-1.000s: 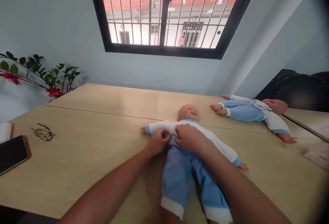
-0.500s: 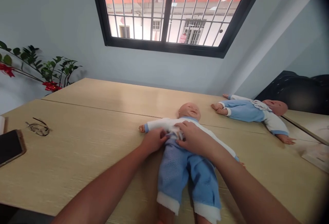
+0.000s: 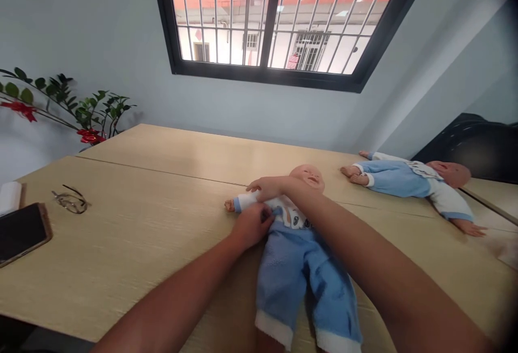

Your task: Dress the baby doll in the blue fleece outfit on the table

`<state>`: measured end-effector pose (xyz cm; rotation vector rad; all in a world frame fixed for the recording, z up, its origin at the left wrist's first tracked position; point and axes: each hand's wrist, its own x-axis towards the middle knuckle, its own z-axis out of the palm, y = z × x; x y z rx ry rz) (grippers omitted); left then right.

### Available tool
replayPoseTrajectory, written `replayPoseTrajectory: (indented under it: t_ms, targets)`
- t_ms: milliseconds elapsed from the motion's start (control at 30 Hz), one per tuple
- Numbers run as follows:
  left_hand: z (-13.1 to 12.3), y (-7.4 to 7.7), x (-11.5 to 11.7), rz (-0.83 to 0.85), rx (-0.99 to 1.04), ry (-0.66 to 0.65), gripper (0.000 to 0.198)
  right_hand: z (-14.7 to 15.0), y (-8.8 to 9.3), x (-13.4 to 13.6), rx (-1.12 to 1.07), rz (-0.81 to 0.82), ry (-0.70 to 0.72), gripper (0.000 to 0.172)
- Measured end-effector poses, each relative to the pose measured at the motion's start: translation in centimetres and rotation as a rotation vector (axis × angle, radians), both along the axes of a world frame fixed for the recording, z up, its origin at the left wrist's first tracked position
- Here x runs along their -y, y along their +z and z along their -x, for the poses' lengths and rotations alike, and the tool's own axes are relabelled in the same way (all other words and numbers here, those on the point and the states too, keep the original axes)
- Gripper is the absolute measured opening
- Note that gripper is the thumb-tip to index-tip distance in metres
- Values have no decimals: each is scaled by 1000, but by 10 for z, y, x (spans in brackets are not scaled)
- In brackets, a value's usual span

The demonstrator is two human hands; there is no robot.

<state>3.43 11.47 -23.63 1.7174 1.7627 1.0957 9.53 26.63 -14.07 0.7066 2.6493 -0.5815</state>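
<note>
A baby doll lies on its back on the table, feet toward me, in blue trousers with white cuffs and a white shirt with a printed front. At the side of its waist, my left hand is closed, the fingertips pinching the edge of the shirt. My right hand reaches across the doll's chest and is closed around the white sleeve of the arm on my left. My right forearm covers part of the chest and the doll's other arm.
Another doll in similar clothes lies at the back right of the table. Eyeglasses, a phone and a white object are at the left. A plant and a barred window are beyond.
My right hand has moved from the middle of the doll's shirt up and left to its sleeve. My left hand stays at the waist. The view has shifted slightly.
</note>
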Motion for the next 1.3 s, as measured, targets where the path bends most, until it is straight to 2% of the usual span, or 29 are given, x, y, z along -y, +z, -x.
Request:
replayPoseTrajectory:
  t_ms: [67, 167, 333, 400, 533, 600, 667, 800, 900, 967, 1100, 1200, 1300]
  targets:
    - [-2, 1, 1, 23, -23, 19, 15, -3, -3, 0, -1, 54, 36, 71]
    - [-5, 1, 2, 51, -23, 23, 13, -4, -6, 1, -25, 127, 84, 61]
    - [-6, 0, 1, 90, -6, 80, 9, 5, -2, 12, -47, 94, 58, 47]
    - [-6, 0, 0, 76, 34, 130, 8, -1, 7, 19, -163, 74, 45, 48]
    - [-11, -3, 1, 19, 307, 304, 10, -41, 29, 33, -660, 12, -61, 62]
    - [-16, -3, 3, -51, 418, 331, 11, -69, 33, 38, -861, -37, -177, 68]
    - [-19, -1, 7, -189, 399, 301, 12, -93, 33, 42, -1009, -45, -265, 69]
    - [-18, 8, 13, -602, 104, 150, 12, -115, 28, 50, -1196, 33, -306, 60]
    - [-15, 14, 15, -782, -86, 69, 16, -118, 33, 56, -1264, 84, -260, 52]
    - [-15, 16, 15, -818, -141, 53, 18, -119, 40, 60, -1286, 56, -242, 51]
    - [-16, 16, 18, -874, -118, 19, 15, -127, 54, 64, -1234, -167, -197, 55]
    - [-19, 19, 24, -940, -85, -2, 15, -130, 58, 69, -1037, -316, -77, 61]
    - [-22, 25, 31, -972, -51, -14, 16, -128, 58, 77, -763, -425, -36, 61]
